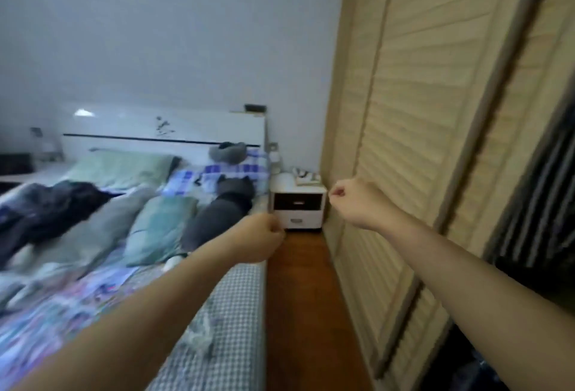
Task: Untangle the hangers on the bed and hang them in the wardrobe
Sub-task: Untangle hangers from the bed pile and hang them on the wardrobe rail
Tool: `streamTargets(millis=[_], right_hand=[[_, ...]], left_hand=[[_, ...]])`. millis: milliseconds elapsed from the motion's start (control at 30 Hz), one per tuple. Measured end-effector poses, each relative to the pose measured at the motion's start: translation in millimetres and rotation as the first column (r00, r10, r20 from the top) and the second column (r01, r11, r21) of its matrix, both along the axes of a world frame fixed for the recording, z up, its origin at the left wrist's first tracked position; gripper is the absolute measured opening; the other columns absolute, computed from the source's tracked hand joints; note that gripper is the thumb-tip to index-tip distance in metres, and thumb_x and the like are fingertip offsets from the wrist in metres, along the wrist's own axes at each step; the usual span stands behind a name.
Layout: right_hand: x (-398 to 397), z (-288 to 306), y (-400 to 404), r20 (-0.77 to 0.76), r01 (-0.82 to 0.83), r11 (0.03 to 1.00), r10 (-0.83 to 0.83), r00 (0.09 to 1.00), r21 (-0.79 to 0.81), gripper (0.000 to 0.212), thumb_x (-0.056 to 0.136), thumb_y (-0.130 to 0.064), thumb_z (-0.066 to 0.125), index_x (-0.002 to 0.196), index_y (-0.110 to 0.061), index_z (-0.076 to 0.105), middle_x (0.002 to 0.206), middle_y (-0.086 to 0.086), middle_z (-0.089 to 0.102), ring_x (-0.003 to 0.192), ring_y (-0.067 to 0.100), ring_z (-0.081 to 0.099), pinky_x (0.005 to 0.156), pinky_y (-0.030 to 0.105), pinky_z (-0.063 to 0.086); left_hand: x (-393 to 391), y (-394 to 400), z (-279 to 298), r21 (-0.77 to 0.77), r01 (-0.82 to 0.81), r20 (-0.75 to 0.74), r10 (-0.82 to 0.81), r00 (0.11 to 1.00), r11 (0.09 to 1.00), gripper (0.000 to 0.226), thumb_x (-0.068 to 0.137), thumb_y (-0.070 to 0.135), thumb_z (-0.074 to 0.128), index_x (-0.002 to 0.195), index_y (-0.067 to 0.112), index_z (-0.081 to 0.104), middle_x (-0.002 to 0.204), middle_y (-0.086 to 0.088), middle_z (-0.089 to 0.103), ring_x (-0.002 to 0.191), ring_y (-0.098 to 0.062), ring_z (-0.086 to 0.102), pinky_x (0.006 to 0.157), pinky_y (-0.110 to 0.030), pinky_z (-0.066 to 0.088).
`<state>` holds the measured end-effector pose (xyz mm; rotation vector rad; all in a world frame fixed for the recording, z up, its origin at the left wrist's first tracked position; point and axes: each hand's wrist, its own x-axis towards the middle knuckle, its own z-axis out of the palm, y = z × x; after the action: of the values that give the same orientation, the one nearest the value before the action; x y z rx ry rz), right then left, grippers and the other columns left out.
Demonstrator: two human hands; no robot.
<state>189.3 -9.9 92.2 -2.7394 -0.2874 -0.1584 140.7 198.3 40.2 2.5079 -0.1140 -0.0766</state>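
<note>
Both grips are closed fists holding nothing: the left hand (264, 236) is extended above the near edge of the bed, and the right hand (350, 200) is raised beside the wardrobe door.

Wardrobe (435, 141): louvred sliding doors fill the right side. A dark opening with what appears to be hanging clothing shows at the far right edge; no rail is visible.

Bed (236, 312): it carries pillows, a dark heap of clothing (59, 207) and a grey cat-shaped cushion (224, 213).

Nightstand (298, 207): it stands between the bed and the wardrobe, at the far end of the floor strip.

Hangers: a pale, blurred tangle (202, 333) lies on the checked sheet near the bed edge. It may be the hangers, but the blur prevents confirmation.

Task status, as judged: no hanger is in either hand. Untangling and hanging both appear outstanding, unless hangers already placed are hidden in the wardrobe.
</note>
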Motion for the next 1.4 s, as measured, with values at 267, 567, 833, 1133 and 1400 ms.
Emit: streamTargets(millis=[267, 567, 833, 1133, 1400], right_hand=[[-52, -141, 274, -0.323, -0.213, 0.973, 0.23, 0.918, 0.085, 0.026, 0.096, -0.027, 0.052, 0.082, -0.01, 0.067, 0.082, 0.009, 0.068, 0.081, 0.029, 0.065, 0.066, 0.035, 0.048], [-107, -274, 427, -0.637, -0.208, 0.976, 0.204, 0.744, 0.069, 0.031, 0.099, -0.025, 0.052, 0.07, -0.013, 0.054, 0.068, 0.005, 0.055, 0.056, 0.019, 0.046, 0.054, 0.029, 0.032], [-79, -411, 487, -0.828, -0.138, 0.99, 0.097, 0.552, 0.025, 0.038, 0.097, -0.011, 0.045, 0.062, -0.017, 0.032, 0.061, 0.002, 0.024, 0.049, 0.017, 0.016, 0.057, 0.034, 0.018], [-28, -464, 589, -0.752, -0.175, 0.981, 0.057, 0.656, -0.079, 0.035, 0.098, -0.008, 0.047, 0.063, -0.013, 0.043, 0.059, 0.003, 0.038, 0.049, 0.018, 0.034, 0.047, 0.027, 0.023], [-11, -528, 644, -0.596, -0.159, 0.921, -0.092, 0.798, -0.356, 0.03, 0.094, -0.001, 0.046, 0.121, -0.009, 0.057, 0.11, 0.013, 0.068, 0.095, 0.031, 0.065, 0.072, 0.038, 0.049]], left_hand=[[-158, 323, -156, -0.101, -0.534, -0.358, 0.47, 0.807, 0.839, 0.021, 0.092, 0.013, 0.055, 0.092, -0.003, 0.068, 0.08, -0.019, 0.069, 0.061, -0.023, 0.063, 0.04, -0.014, 0.036], [-231, 455, -255, -0.283, -0.755, -0.605, 0.5, 0.619, 0.592, 0.013, 0.098, 0.017, 0.055, 0.099, 0.01, 0.066, 0.08, -0.008, 0.069, 0.062, -0.022, 0.061, 0.055, -0.024, 0.037], [-216, 502, -341, -0.199, -0.866, -0.794, 0.443, 0.417, 0.459, 0.013, 0.096, 0.004, 0.052, 0.09, 0.007, 0.063, 0.072, -0.009, 0.061, 0.055, -0.02, 0.052, 0.051, -0.02, 0.031], [-195, 555, -377, -0.142, -0.96, -0.87, 0.432, 0.237, 0.24, 0.013, 0.098, 0.002, 0.051, 0.094, 0.001, 0.064, 0.061, -0.007, 0.064, 0.048, -0.019, 0.051, 0.054, -0.022, 0.033], [-163, 647, -403, -0.089, -0.913, -0.879, 0.399, 0.26, 0.398, 0.017, 0.097, 0.001, 0.049, 0.101, 0.0, 0.065, 0.078, -0.012, 0.065, 0.056, -0.021, 0.058, 0.046, -0.02, 0.039]])
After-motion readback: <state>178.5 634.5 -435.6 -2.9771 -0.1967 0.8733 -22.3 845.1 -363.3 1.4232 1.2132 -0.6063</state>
